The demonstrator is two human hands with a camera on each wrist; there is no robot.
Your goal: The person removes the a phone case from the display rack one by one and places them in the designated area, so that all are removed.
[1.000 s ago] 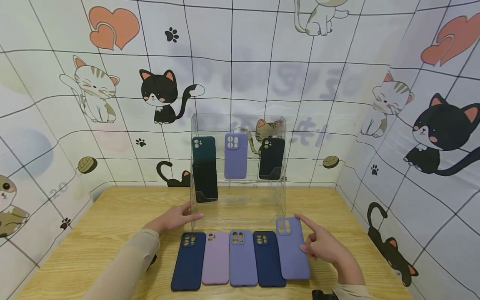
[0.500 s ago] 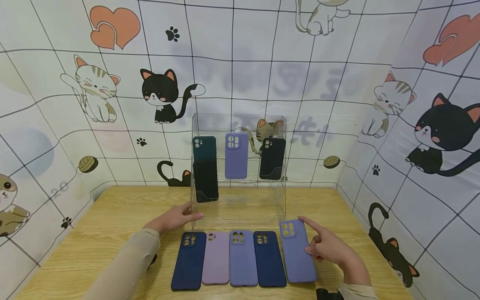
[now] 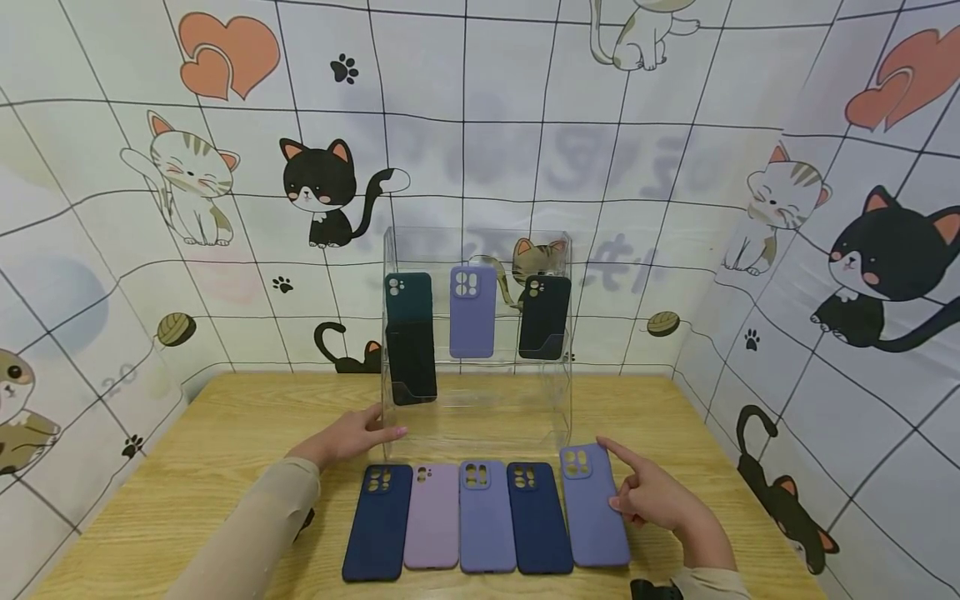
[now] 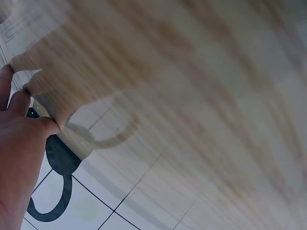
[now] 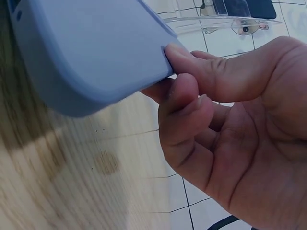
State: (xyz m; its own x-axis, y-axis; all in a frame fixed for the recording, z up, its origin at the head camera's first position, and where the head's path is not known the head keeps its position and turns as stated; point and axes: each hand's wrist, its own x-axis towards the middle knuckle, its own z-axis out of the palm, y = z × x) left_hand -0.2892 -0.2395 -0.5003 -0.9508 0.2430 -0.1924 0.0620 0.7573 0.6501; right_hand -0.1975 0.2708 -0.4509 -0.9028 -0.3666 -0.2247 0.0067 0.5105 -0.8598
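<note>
My right hand [image 3: 652, 496] holds a lavender phone case [image 3: 596, 517] at the right end of the front row. The index finger reaches its upper right corner, and the thumb lies at its right edge. In the right wrist view, thumb and fingers pinch this case [image 5: 105, 48] at its edge, close over the wood. My left hand [image 3: 348, 437] grips the lower left edge of a clear display stand [image 3: 480, 425], the thumb stretched across its front. In the left wrist view the left hand's fingers [image 4: 21, 98] touch the clear plastic.
Beside the held case lie a navy case [image 3: 540, 525], a lavender case [image 3: 487, 525], a pink case [image 3: 431, 525] and another navy case [image 3: 377, 533]. The stand bears a dark green case [image 3: 410, 333], a lavender case [image 3: 472, 321] and a black case [image 3: 543, 321]. Cat-print cloth surrounds the table [image 3: 247, 417].
The held lavender case has shifted a little right and toward the front, straightening beside the navy case. My left hand and the stand have stayed in place.
</note>
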